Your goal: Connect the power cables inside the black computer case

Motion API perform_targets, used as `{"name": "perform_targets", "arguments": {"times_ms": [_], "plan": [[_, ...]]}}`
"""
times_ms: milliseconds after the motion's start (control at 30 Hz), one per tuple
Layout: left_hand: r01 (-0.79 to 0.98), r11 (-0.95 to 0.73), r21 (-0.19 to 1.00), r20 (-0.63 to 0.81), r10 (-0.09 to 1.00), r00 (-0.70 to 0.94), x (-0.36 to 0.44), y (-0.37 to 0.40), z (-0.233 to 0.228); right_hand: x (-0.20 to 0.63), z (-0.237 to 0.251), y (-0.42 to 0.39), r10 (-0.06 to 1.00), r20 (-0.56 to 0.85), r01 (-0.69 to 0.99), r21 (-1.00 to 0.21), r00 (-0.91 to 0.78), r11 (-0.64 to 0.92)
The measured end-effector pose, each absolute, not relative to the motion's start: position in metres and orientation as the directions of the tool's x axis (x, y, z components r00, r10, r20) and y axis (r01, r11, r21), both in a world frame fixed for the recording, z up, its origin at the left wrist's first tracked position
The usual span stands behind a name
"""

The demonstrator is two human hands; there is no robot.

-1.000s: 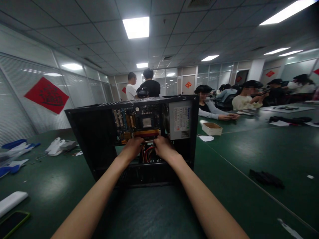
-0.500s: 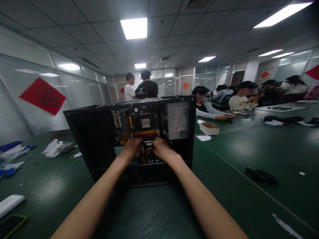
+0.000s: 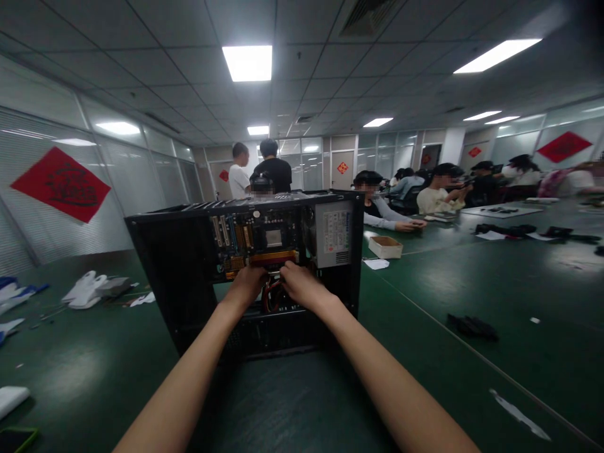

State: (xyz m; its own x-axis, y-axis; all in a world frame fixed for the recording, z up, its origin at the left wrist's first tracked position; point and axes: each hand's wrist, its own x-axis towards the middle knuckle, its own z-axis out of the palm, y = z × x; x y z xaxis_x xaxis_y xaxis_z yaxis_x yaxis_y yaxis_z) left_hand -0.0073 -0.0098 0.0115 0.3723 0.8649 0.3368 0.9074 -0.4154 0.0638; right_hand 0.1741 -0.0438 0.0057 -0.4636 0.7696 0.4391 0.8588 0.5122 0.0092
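A black computer case (image 3: pixel 163 258) stands on the green table with its open side facing me. Inside it are a motherboard (image 3: pixel 289 228) with a square metal-topped chip (image 3: pixel 274 238), yellow and red memory slots (image 3: pixel 274 257) and, at the upper right, a power supply (image 3: pixel 336 234) with a label. My left hand (image 3: pixel 246 284) and my right hand (image 3: pixel 302 283) reach in just below the slots, fingers curled and closed at the board's lower edge. What lies between their fingertips is too small and partly hidden. Red and dark cables (image 3: pixel 270 299) hang between and below the hands.
White plastic bags (image 3: pixel 85 289) and a grey box (image 3: pixel 114 287) lie at left; a green-edged phone (image 3: pixel 17 438) is at the lower left corner. Rightward are a small open carton (image 3: pixel 385 247) and a black cloth item (image 3: pixel 472 327). Several people sit or stand beyond the case.
The view has swung slightly right and up, so the surroundings sit further left. My right fingertips are a little closer to my left ones; both hands stay below the memory slots.
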Motion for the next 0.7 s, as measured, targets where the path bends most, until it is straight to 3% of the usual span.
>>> {"name": "perform_targets", "arguments": {"times_ms": [133, 267, 433, 700], "plan": [[0.908, -0.393, 0.147, 0.367, 0.874, 0.319, -0.013, -0.011, 0.010, 0.169, 0.014, -0.032, 0.723, 0.418, 0.821, 0.115, -0.551, 0.559], [0.906, -0.363, 0.218, 0.297, 0.909, 0.292, -0.012, -0.011, 0.007, 0.168, 0.012, -0.023, 0.741, 0.399, 0.836, 0.150, -0.540, 0.528], [0.897, -0.398, 0.193, 0.243, 0.905, 0.349, -0.011, -0.008, 0.003, 0.167, 0.009, -0.021, 0.769, 0.371, 0.852, 0.168, -0.520, 0.496], [0.933, -0.320, 0.162, 0.242, 0.930, 0.277, -0.006, -0.017, 0.012, 0.164, 0.009, -0.024, 0.760, 0.389, 0.854, 0.224, -0.520, 0.469]]}}
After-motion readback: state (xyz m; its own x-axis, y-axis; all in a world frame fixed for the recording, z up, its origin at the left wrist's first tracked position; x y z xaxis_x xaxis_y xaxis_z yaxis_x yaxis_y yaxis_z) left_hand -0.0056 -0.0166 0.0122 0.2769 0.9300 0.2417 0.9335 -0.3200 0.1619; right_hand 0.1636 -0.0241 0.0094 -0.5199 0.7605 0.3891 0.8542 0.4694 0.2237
